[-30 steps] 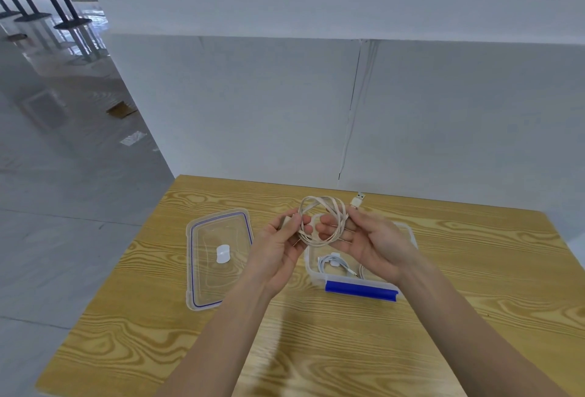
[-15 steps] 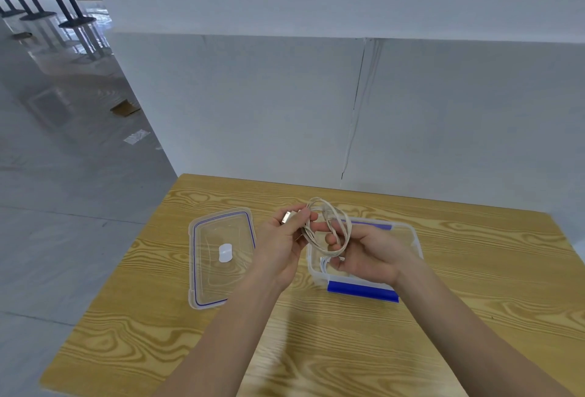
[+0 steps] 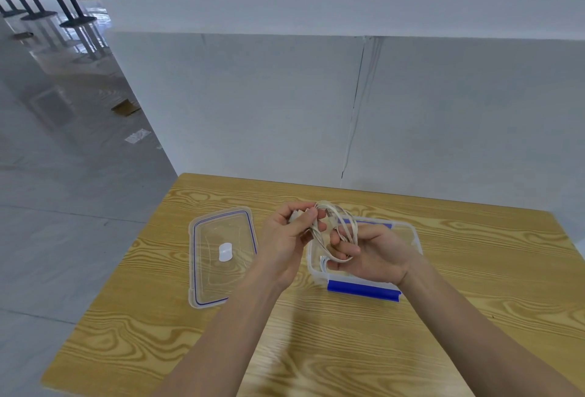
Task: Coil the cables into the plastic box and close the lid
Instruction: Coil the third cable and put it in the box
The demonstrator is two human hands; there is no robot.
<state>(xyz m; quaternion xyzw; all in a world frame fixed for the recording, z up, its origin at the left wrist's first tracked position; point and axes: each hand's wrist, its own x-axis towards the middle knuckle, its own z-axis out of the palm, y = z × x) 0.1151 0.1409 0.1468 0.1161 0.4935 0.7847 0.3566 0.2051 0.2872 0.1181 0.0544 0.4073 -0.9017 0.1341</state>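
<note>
Nearest, a broad bare stretch of the wooden table (image 3: 316, 349) runs to its front edge. Above the open clear plastic box (image 3: 415, 238), the right hand (image 3: 376, 254) curls its fingers through a coiled white cable (image 3: 348, 225). The left hand (image 3: 283, 246) pinches the coil's plug end. The lid (image 3: 209, 270) lies flat just left of the box, near the table's left edge. A grey wall (image 3: 285, 112) stands beyond the far edge.
</note>
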